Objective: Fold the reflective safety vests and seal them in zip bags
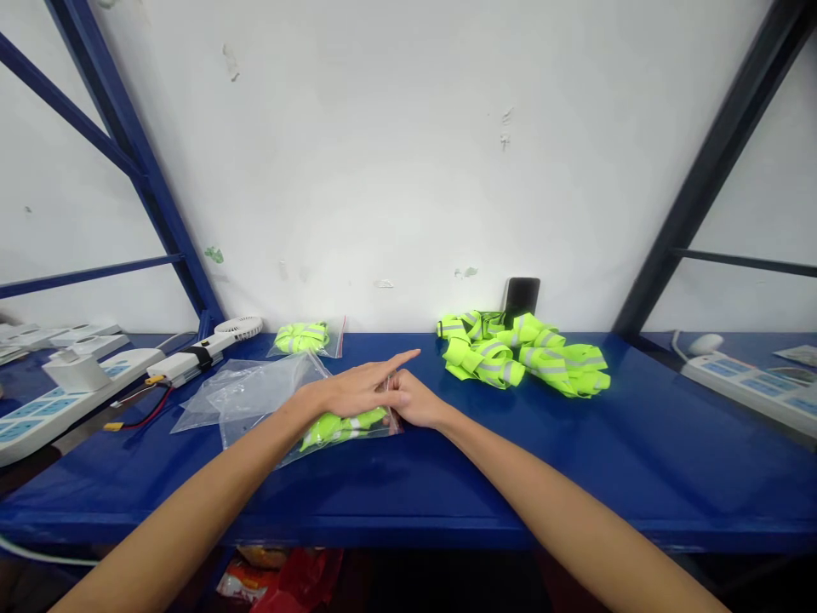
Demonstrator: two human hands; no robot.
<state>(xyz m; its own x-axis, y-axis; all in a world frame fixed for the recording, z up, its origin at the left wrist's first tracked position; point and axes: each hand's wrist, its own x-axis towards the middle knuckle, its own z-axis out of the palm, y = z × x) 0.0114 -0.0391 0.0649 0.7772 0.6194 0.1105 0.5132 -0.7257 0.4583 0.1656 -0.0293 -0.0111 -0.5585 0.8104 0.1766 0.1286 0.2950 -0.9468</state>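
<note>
My left hand [357, 387] lies flat over a see-through zip bag [375, 432], with its fingers straight and let go of everything. My right hand [414, 398] is curled up at the right end of the bag and looks to be pinching that edge, though some of its fingers are hidden. The bag is on the blue table [459, 477], in the middle, a bit toward the near side. A bright yellow-green reflective band [338, 430] is folded up inside it.

I think the bag is light, thin and a bit slippery, so it could slide on the shiny table. The band looks soft and squishy, and I don't think it can break. A good place to hold is the right edge, between thumb and finger, with a flat palm on top. Pulling hard might stretch or tear the thin plastic.

Flat see-through bags [252, 396] lie just to the left. One packed bag [302, 337] sits at the far left, and loose reflective bands [485, 358] are bunched at the far right.
</note>
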